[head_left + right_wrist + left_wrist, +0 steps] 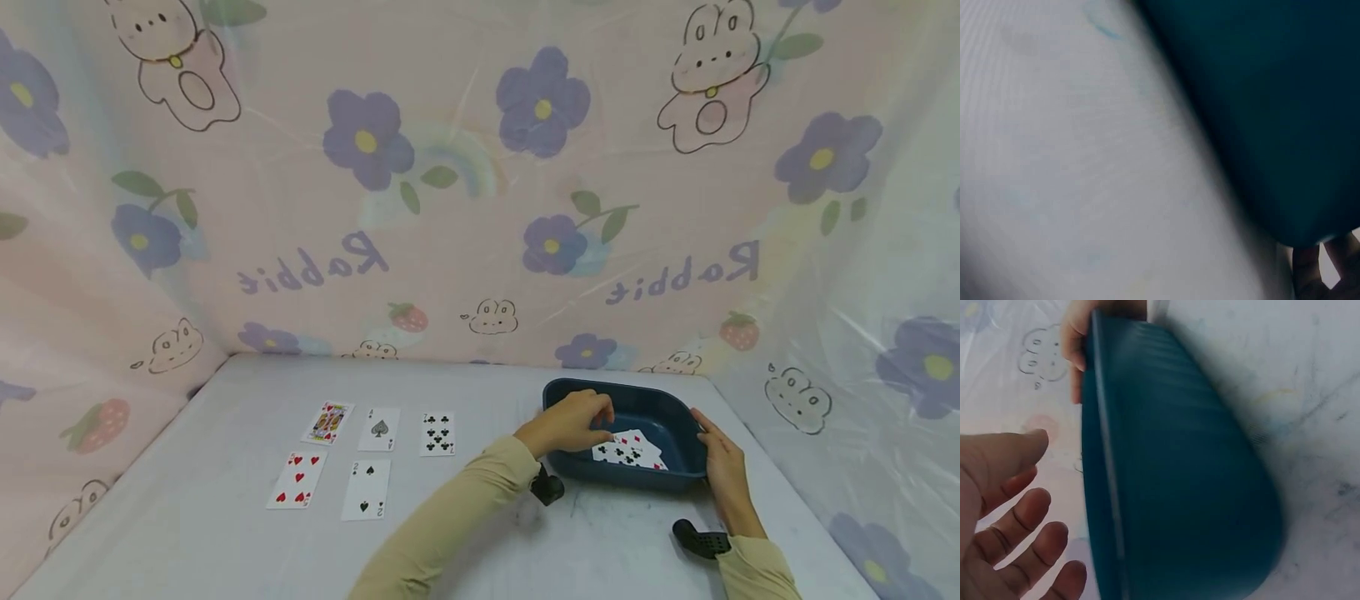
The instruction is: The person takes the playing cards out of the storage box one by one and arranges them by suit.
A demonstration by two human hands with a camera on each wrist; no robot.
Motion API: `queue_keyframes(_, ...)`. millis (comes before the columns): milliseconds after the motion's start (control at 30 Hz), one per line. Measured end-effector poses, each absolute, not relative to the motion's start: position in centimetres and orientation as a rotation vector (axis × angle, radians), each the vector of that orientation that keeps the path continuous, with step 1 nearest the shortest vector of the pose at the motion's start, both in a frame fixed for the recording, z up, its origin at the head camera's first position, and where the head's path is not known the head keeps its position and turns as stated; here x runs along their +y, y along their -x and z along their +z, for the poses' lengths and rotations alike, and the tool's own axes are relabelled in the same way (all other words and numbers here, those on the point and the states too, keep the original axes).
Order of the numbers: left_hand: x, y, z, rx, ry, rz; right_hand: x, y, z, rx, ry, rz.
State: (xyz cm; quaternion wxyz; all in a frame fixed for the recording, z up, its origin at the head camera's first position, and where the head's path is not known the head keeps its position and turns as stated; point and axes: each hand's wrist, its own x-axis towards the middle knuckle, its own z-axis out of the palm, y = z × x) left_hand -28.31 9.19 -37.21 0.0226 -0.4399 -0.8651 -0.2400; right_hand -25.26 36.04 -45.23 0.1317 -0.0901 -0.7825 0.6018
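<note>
A dark blue tray (678, 417) stands at the right of the table, with a loose heap of playing cards (628, 451) inside. My left hand (592, 423) reaches over its left rim and hovers just above the cards. In the left wrist view that left hand (1029, 512) has loosely spread fingers (1035, 540) and holds nothing beside the tray's outer wall (1179, 487). My right hand (711, 442) grips the tray's right rim, thumb on top. In the right wrist view its fingers (1313, 272) show by the tray's wall (1260, 106).
Five cards lie face up at the left: a king (327, 422), an ace of spades (379, 429), a seven of clubs (437, 433), a seven of hearts (297, 479) and a two of spades (367, 489). A flower-print plastic sheet (480, 208) walls the table.
</note>
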Motion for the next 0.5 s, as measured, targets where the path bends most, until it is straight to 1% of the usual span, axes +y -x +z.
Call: queue_keyframes(500, 11.7, 29.6, -39.8, -2.844, 1.210, -0.683, 35.9, 25.4, -45.1, -2.260, 0.260, 1.734)
